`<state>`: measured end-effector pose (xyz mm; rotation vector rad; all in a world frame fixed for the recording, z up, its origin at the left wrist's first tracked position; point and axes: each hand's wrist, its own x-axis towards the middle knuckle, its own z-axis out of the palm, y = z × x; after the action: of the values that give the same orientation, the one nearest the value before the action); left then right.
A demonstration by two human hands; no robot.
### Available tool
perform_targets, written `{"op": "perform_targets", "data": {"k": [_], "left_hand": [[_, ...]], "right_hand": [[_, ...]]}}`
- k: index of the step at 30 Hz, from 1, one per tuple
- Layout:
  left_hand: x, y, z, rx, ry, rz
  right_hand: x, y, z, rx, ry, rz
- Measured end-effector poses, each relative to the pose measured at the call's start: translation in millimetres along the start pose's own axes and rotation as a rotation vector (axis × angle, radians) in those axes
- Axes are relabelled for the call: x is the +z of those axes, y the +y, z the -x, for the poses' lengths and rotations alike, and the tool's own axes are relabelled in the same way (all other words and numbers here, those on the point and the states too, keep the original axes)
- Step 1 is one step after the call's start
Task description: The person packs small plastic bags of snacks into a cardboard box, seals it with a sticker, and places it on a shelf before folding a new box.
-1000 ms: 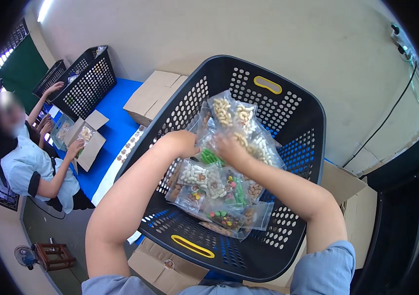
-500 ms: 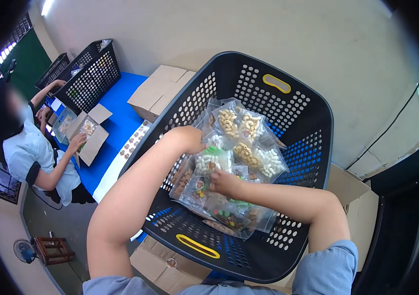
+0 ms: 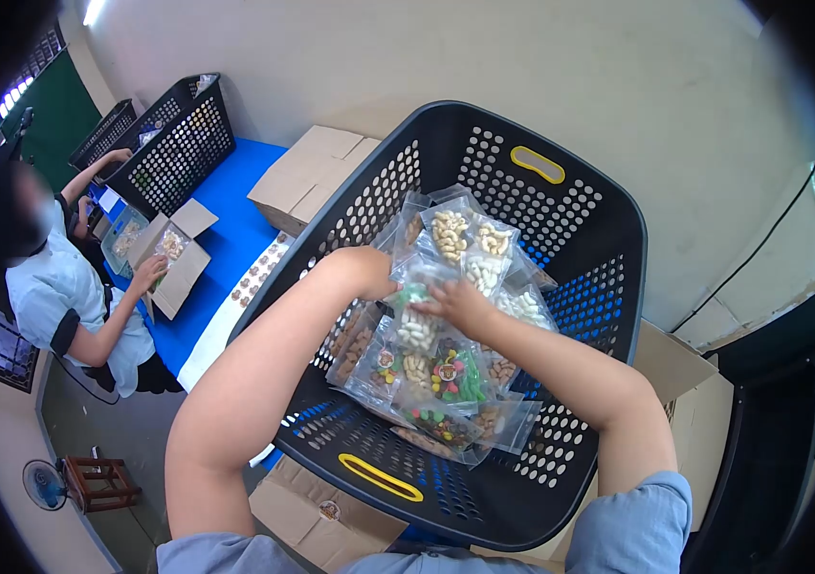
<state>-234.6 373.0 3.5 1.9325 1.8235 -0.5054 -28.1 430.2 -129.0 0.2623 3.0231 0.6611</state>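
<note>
A large black perforated basket in front of me holds a heap of clear plastic bags. My left hand is closed at the left of the heap, on a clear bag with something green near its top. My right hand has its blurred fingers on the upper part of a bag of white pieces, close to my left fingertips. Bags of cashews lie behind the hands. A bag of colourful candies and a bag of brown nuts lie nearer me.
A closed cardboard box stands left of the basket on the blue table. More black baskets are at the back left. There a person reaches into an open carton. Another carton lies below my basket.
My right hand has moved up and away from me, from the bag's lower part to its top, uncovering colourful candy bags. My left hand stays almost in place.
</note>
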Motion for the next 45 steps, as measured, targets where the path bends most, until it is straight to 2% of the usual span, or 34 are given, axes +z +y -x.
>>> {"op": "perform_targets", "data": {"k": [2,6,10,14,17,19,21,22,23,24,25,27,28,30,32,34,37,38,42,44,45], "left_hand": [[0,1,0,0.003,-0.009,-0.008],[-2,3,4,0.006,-0.013,-0.013],[-2,2,2,0.008,-0.027,-0.009],[-2,-1,2,0.053,0.037,0.013],[-6,-2,4,0.055,0.042,0.040],[-9,-3,7,0.053,0.049,0.064],[-12,-5,9,0.026,0.079,-0.009],[-13,-4,10,0.024,0.080,-0.003],[-15,-2,10,-0.106,0.123,-0.001],[-17,-2,11,-0.236,0.165,0.002],[-19,-2,13,-0.217,0.194,0.014],[-20,0,16,-0.226,0.185,0.001],[-20,1,16,-0.233,0.176,-0.021],[-18,3,15,-0.236,0.160,-0.043],[-19,4,16,-0.245,0.151,-0.069],[-18,3,16,-0.236,0.164,-0.072],[-20,3,17,-0.230,0.173,-0.063],[-20,2,18,-0.227,0.167,-0.058],[-23,6,17,-0.258,0.114,-0.041],[-24,7,19,-0.248,0.117,-0.045],[-17,2,15,-0.223,0.168,-0.065]], "right_hand": [[-18,-18,-7,-0.034,-0.444,-0.031],[3,-45,-7,0.043,-0.451,0.041],[5,-48,-9,0.022,-0.489,-0.031],[6,-51,-11,-0.002,-0.472,0.049],[-4,-48,-11,-0.013,-0.434,-0.026],[-13,-27,-19,0.105,-0.380,-0.361],[-78,5,-25,0.301,-0.352,-0.554],[-91,22,-28,0.390,-0.255,-0.649],[-99,40,-29,0.478,-0.156,-0.744],[-105,54,-26,0.544,-0.073,-0.683],[-109,68,-20,0.610,0.011,-0.620],[-109,94,-4,0.768,-0.048,-0.432],[-98,106,6,0.854,-0.132,-0.409],[-84,118,27,1.061,-0.123,-0.395],[-77,126,42,1.113,-0.150,-0.240],[-67,132,47,1.134,-0.157,-0.274],[-55,130,37,1.048,0.195,-0.306],[-55,124,31,1.043,0.195,-0.307],[-44,78,-1,0.486,0.302,-0.348],[-29,33,-23,0.283,0.095,-0.447],[-42,9,-33,0.173,-0.059,-0.463]]}}
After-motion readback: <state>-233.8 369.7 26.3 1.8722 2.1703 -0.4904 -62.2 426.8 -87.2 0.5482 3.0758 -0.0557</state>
